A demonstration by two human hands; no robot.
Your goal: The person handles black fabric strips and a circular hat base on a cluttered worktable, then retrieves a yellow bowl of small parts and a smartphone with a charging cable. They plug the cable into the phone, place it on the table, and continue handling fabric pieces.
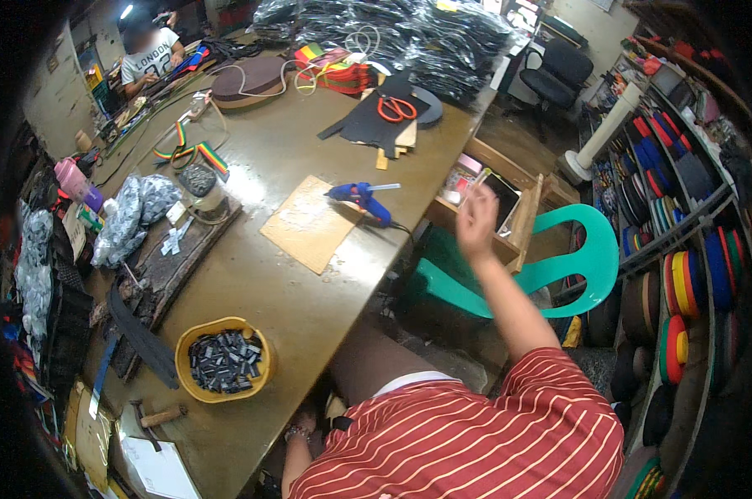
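Observation:
My right hand [475, 223] is raised over an open wooden drawer [520, 218] at the table's right side. A pale, thin stick [480, 176] shows at its fingertips and appears held there; the fingers are slightly blurred. Down by the near table edge is my left hand [303, 422], with a bracelet at the wrist and its fingers hidden. On the table, a blue glue gun [361, 198] with a clear stick in its back rests on a tan board [309, 224]. The drawer holds a dark flat item with a light border and small pink and white things.
A yellow tub [264, 376] of small black pieces and a hammer [161, 416] stand near left. Orange-handled scissors [396, 108] lie on black material toward the back. A green plastic chair [588, 249] is beside the drawer; webbing rolls [682, 283] fill right-hand shelves. Another person [150, 62] sits far left.

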